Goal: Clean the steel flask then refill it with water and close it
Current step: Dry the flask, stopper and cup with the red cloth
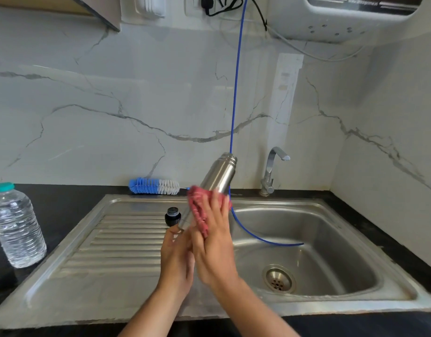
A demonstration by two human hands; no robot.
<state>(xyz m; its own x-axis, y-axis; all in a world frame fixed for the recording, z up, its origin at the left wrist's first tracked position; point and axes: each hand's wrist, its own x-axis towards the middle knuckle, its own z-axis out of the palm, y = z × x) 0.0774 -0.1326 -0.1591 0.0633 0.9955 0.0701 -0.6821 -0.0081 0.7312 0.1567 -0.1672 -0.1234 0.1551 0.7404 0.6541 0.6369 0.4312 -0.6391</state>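
The steel flask (218,177) is held tilted above the sink, its open mouth pointing up and to the right. My left hand (176,259) grips its bottom end. My right hand (215,242) presses a red cloth (197,205) around the flask's lower body. The flask's black cap (172,216) stands on the ribbed drainboard, just left of my hands. A clear plastic water bottle (16,227) with a teal lid stands on the dark counter at the far left.
A blue and white bottle brush (154,186) lies along the sink's back rim. A thin blue hose (236,93) hangs from above into the steel sink basin (336,242). The tap (270,171) stands behind the basin. The marble wall closes the right side.
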